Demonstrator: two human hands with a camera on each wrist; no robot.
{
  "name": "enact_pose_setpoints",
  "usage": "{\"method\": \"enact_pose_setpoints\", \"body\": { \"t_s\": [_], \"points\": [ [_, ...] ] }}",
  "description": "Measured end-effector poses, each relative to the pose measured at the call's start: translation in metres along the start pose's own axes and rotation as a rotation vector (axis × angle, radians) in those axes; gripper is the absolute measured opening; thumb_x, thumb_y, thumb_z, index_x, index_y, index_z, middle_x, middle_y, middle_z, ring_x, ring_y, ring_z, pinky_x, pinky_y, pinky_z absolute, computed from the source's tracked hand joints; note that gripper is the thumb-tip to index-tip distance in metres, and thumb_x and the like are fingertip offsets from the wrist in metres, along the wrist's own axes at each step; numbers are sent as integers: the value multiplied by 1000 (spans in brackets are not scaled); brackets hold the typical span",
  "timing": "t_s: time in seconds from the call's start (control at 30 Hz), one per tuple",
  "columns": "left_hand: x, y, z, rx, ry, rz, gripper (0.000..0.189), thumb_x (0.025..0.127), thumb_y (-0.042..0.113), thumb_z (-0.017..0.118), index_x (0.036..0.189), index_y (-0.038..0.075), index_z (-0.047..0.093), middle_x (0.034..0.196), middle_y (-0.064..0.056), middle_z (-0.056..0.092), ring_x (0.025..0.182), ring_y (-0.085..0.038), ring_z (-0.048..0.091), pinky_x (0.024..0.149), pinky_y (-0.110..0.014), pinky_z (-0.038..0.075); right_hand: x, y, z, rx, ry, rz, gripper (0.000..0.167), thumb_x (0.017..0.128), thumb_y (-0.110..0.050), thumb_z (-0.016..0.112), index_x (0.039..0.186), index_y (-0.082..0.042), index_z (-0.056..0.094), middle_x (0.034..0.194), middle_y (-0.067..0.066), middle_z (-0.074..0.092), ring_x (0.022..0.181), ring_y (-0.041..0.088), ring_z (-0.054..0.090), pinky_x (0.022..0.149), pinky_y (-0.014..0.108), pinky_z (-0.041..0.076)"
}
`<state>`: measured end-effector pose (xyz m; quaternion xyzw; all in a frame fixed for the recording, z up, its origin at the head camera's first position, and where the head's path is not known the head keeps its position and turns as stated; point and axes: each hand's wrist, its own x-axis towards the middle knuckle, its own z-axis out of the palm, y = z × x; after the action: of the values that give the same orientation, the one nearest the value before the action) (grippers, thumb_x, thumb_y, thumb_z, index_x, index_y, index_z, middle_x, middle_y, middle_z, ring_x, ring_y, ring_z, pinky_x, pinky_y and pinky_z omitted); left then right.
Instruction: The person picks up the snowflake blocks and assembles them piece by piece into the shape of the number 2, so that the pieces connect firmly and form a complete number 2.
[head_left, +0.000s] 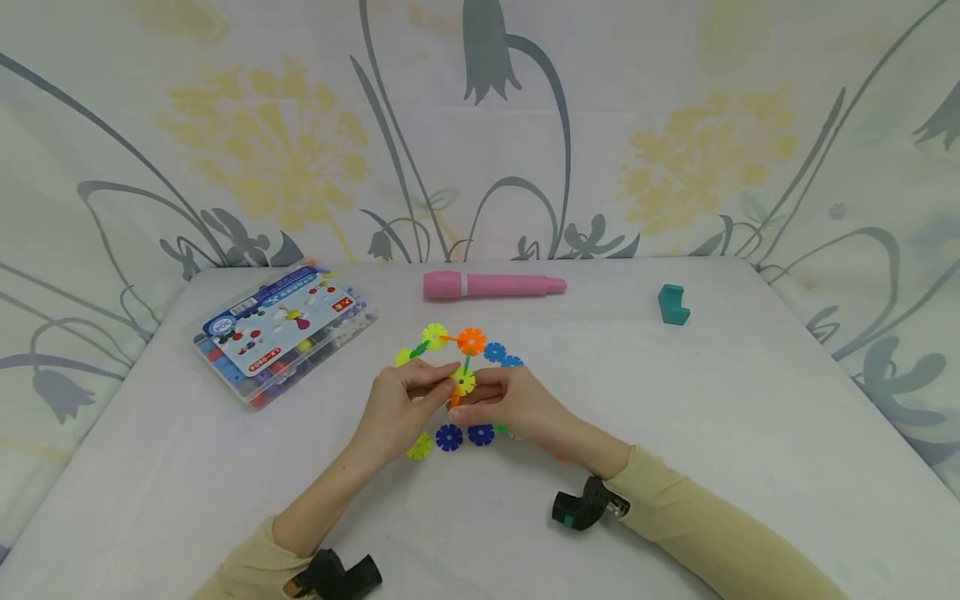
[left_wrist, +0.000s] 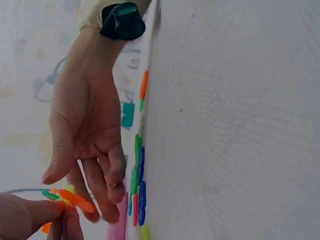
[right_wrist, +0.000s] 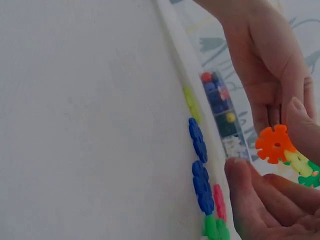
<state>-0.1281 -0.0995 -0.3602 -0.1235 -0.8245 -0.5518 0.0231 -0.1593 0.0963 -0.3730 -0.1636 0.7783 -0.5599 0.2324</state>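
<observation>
Your left hand point(head_left: 393, 408) is pinching the yellow disc point(head_left: 465, 382) above the bench point(head_left: 150, 467); your right hand point(head_left: 517, 404) is curving beside it, fingers loosely apart. Crooked pushing may be loosening the orange disc point(right_wrist: 273, 144), risking a drop.

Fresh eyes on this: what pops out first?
The bright flower-shaped pieces pinched in the left hand, mid-scene, with the right hand close beside them. Then the pink cylinder lying beyond the hands, with the labelled clear case to its left and the teal block to its right.
</observation>
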Motion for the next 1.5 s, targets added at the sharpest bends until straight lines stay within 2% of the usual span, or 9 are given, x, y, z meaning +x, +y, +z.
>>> {"method": "enact_pose_setpoints", "body": {
  "t_s": [0.07, 0.2, 0.4, 0.57, 0.73, 0.9, 1.07, 1.27, 1.5],
  "points": [
    [0, -1, 0, 20, 8, 3, 26, 93, 3, 68, 118, 2, 73, 94, -8, 74, 93, -21, 67, 86, -30, 59, 0, -1, -3, -38, 41, -9, 43, 88, -34, 77, 121, -8, 68, 108, 4, 75, 99, 17, 72, 86, 31, 58],
    [0, -2, -1, 9, -4, 18, 25, 94, 3, 67, 118, 2, 73, 99, -8, 74, 96, -22, 67, 88, -32, 58, 1, 0, -9, 3, 121, -9, 42, 91, -29, 75, 125, -5, 67, 110, 7, 74, 100, 19, 71, 89, 32, 58],
    [0, -3, 2, -5, -38, 5, 27, 96, 5, 65, 122, 3, 71, 108, -9, 73, 100, -23, 68, 91, -33, 57, 1, -2, -11, 90, 125, -26, 24, 94, -16, 71, 110, 1, 69, 92, 10, 75, 84, 23, 71, 79, 29, 60],
    [0, -2, 5, -43, -110, -34, 41, 96, 9, 66, 136, 5, 61, 129, -11, 66, 114, -27, 64, 96, -35, 55, 1, -2, -12, 136, 186, -56, 20, 94, -8, 69, 108, 5, 69, 92, 12, 74, 80, 21, 72, 78, 31, 61],
    [0, -4, 7, -85, -181, 11, 55, 95, 6, 66, 147, 5, 48, 137, -15, 60, 120, -32, 61, 101, -38, 52, 1, -3, -13, 183, 215, -69, 20, 94, -3, 67, 109, 9, 67, 93, 12, 74, 77, 17, 72, 78, 32, 61],
    [0, -7, 7, -98, -175, 28, 55, 95, 3, 64, 147, 3, 47, 140, -15, 58, 120, -32, 60, 99, -32, 53, 2, -3, -14, 193, 202, -59, 23, 93, -5, 69, 112, 9, 67, 94, 11, 74, 80, 19, 73, 80, 33, 61],
    [1, -6, 8, -88, -149, -14, 52, 95, 2, 64, 146, 6, 50, 140, -13, 59, 120, -30, 61, 99, -31, 53, 2, -4, -23, 109, 159, -62, 24, 94, -13, 69, 112, 4, 70, 95, 14, 75, 86, 26, 73, 83, 34, 60],
    [2, -5, 8, -49, -116, -74, 53, 95, 2, 64, 146, 10, 52, 140, -9, 59, 120, -27, 60, 100, -35, 53, -2, -6, -56, -72, 128, -66, 29, 95, -22, 70, 114, 1, 71, 101, 18, 74, 93, 33, 72, 86, 33, 59],
    [1, -6, 6, -21, -109, -77, 52, 96, 2, 63, 146, 11, 52, 139, -8, 59, 120, -26, 60, 102, -37, 52, -12, 9, -87, -206, 119, 4, 27, 92, -20, 73, 112, -2, 72, 98, 12, 75, 87, 25, 70, 83, 33, 58]
  ]
}}
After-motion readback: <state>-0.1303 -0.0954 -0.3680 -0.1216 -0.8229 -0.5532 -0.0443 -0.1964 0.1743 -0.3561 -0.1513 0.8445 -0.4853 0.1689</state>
